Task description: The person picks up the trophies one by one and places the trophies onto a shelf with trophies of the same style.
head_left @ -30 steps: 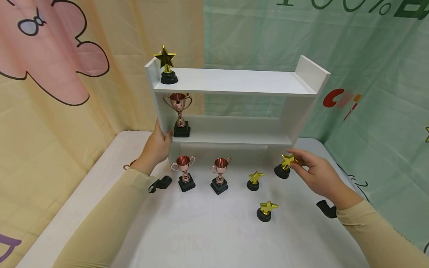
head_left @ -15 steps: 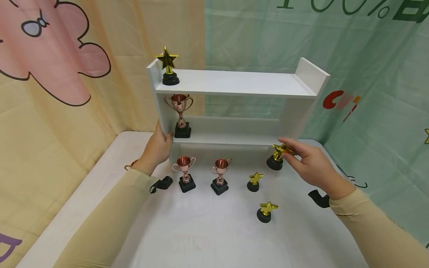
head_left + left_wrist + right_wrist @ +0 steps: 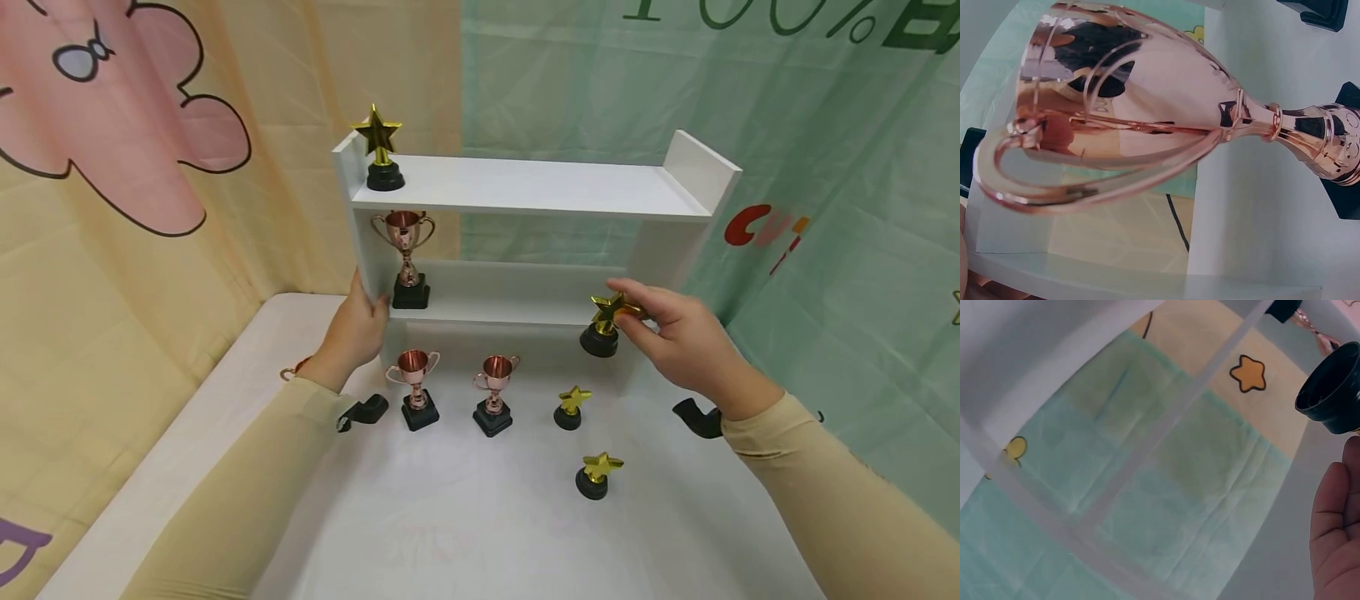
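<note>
In the head view my right hand point(image 3: 678, 342) pinches a gold star trophy point(image 3: 606, 317) by its star. Its black round base hangs in front of the middle board's right part; the right wrist view shows that base point(image 3: 1332, 387) from below, hollow. My left hand point(image 3: 352, 329) grips the left side panel of the white shelf point(image 3: 525, 182), thumb at the front edge. Close beside that hand, a rose-gold trophy cup point(image 3: 405, 237) stands on the middle board, and its bowl point(image 3: 1129, 87) fills much of the left wrist view. A taller star trophy point(image 3: 381, 146) stands on the top board's left end.
On the white table point(image 3: 450, 517) before the shelf stand two smaller rose-gold cups, a left cup point(image 3: 414, 379) and a right cup point(image 3: 495, 387). To their right are two small star trophies, a rear star point(image 3: 572, 404) and a front star point(image 3: 596, 475). Printed curtains point(image 3: 555, 75) hang behind.
My right hand has lifted the star trophy up and leftward, from low beside the shelf's right side to the middle board's height. The left hand keeps its grip on the side panel.
</note>
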Demonstrator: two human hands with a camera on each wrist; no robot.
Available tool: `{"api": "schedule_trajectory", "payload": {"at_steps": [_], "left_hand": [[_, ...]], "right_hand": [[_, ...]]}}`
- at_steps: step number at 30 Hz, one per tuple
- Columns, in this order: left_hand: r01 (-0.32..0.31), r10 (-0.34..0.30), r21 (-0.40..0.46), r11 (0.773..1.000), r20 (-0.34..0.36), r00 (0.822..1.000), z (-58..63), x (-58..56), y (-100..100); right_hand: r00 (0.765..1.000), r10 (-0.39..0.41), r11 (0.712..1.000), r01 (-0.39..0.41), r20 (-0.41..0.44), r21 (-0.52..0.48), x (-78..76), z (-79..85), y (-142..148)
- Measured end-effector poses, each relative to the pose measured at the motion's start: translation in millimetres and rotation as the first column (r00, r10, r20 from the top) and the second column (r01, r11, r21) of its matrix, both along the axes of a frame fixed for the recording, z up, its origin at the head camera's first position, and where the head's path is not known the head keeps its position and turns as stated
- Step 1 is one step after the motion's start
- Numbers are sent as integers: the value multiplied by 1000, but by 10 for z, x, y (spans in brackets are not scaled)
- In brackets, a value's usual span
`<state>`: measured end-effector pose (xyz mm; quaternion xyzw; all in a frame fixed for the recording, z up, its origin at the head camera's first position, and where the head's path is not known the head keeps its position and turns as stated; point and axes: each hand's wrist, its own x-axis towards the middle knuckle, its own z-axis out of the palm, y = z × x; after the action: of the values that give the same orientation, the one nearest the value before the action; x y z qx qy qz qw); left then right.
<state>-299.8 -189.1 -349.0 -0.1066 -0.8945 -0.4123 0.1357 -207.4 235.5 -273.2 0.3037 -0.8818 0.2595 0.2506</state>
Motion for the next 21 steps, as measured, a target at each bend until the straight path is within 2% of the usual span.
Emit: {"api": "schedule_trajectory", "payload": {"at_steps": [9, 21], "left_hand": [[-8, 8, 7, 1000, 13, 1000, -3, -11, 17], [-6, 5, 16, 1000, 20, 1000, -12, -1, 1]], "right_hand": [[997, 45, 997, -48, -57, -58, -72, 241, -190], [998, 59, 994, -63, -37, -91, -182, 573, -503]]}}
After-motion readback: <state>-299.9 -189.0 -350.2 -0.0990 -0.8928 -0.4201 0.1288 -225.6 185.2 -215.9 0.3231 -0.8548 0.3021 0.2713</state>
